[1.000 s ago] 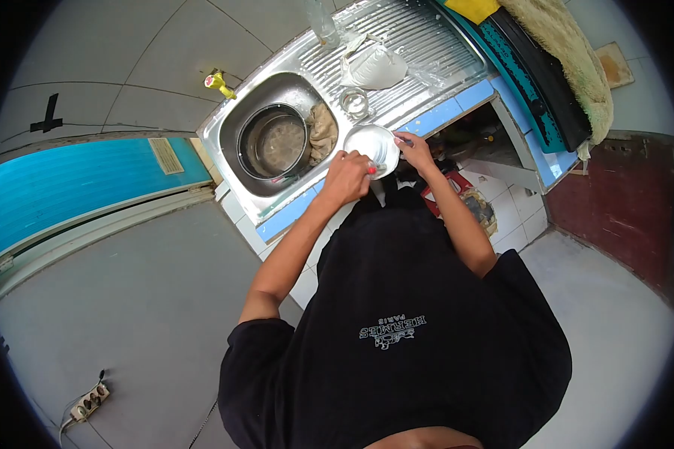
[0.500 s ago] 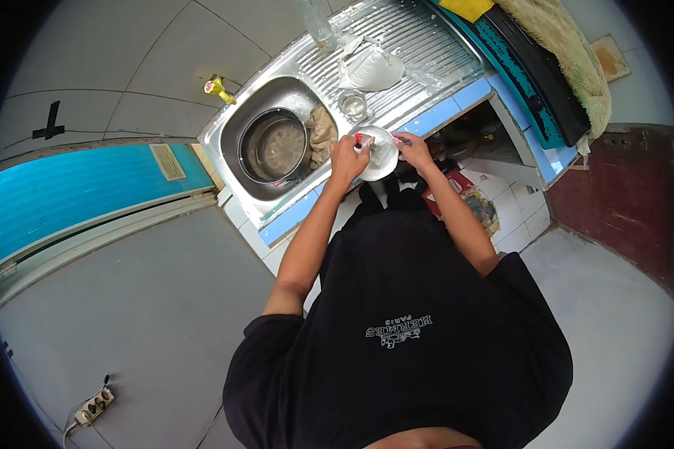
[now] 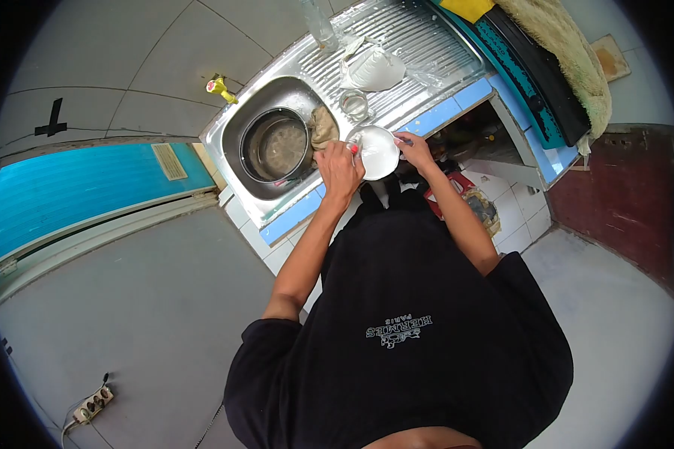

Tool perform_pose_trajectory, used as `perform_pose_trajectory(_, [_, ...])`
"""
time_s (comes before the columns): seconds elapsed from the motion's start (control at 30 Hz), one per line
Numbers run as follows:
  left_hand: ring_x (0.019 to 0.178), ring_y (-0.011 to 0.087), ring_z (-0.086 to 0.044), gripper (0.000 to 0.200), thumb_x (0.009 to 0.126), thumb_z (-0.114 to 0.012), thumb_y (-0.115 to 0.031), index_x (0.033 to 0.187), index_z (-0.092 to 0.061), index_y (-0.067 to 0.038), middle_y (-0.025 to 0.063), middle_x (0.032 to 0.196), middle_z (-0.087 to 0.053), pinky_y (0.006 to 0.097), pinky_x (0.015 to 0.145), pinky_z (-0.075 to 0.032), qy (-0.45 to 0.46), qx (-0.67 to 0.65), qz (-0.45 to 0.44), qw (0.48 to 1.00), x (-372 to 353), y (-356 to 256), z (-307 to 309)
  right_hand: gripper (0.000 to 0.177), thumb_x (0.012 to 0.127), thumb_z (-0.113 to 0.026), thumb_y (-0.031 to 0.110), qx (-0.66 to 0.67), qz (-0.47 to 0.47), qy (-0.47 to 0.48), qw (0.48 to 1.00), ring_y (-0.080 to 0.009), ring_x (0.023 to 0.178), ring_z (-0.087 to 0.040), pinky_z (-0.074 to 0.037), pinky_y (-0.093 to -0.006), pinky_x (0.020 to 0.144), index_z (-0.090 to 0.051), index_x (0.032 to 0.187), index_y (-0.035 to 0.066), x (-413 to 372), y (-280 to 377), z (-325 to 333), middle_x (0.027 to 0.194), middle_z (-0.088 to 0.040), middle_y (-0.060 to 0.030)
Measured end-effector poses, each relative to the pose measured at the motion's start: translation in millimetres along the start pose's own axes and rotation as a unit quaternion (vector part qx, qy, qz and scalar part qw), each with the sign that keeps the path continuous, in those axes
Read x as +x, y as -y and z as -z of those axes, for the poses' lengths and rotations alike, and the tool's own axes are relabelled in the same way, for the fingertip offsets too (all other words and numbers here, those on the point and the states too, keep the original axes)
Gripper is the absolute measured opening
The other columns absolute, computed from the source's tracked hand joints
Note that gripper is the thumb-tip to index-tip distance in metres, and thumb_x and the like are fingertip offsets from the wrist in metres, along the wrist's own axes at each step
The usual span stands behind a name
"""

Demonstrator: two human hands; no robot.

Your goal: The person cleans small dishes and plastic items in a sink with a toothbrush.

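A round white dish [image 3: 380, 155], a shallow bowl or plate, is held at the sink's front edge, over the gap before my body. My right hand [image 3: 417, 152] is closed at its right rim, and a small dark bit shows by the fingertips. At the left rim is my left hand [image 3: 340, 173], its fingers closed around a small red-and-white thing [image 3: 353, 149] that is mostly hidden. Just behind the dish stands a clear glass [image 3: 354, 105]. Left of my left hand, a brown cloth [image 3: 322, 129] hangs against the basin wall.
A dark round pan [image 3: 275, 146] sits in the steel sink basin [image 3: 236, 161]. The yellow tap [image 3: 221, 89] is on the wall behind. On the ridged drainboard [image 3: 427, 37] lie a crumpled white bag [image 3: 377, 69] and a clear bottle [image 3: 319, 26]. A teal-and-black appliance [image 3: 528, 97] stands right.
My left hand has drawn left and slightly towards me, taking the red-and-white thing from over the dish to its left rim. More of the dish's inside shows. My right hand stays at the rim.
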State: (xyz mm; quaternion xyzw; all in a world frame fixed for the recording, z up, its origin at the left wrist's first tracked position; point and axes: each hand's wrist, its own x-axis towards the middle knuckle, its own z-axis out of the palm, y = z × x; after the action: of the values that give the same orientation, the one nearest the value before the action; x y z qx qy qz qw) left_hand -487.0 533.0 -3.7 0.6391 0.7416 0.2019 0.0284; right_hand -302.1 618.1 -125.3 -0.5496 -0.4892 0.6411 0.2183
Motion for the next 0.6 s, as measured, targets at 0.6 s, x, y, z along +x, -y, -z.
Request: perform_pose_trajectory(0.6, [0.083, 0.0241, -0.054, 0.017, 0.070, -0.062, -0.011, 0.085, -0.068, -0.007, 0.0088, 0.081, -0.061, 0.0377, 0.075, -0.032, 0.082, -0.105, -0.049, 0.990, -29.3, -21.3, -6.9, 0.027, 0.084, -0.062, 0.016, 0.000, 0.003, -0.033, 0.999, -0.0129, 0.076, -0.056, -0.048, -0.0269, 0.061, -0.064, 0.110, 0.008, -7.3, 8.8, -5.3, 0.088, -0.062, -0.0063])
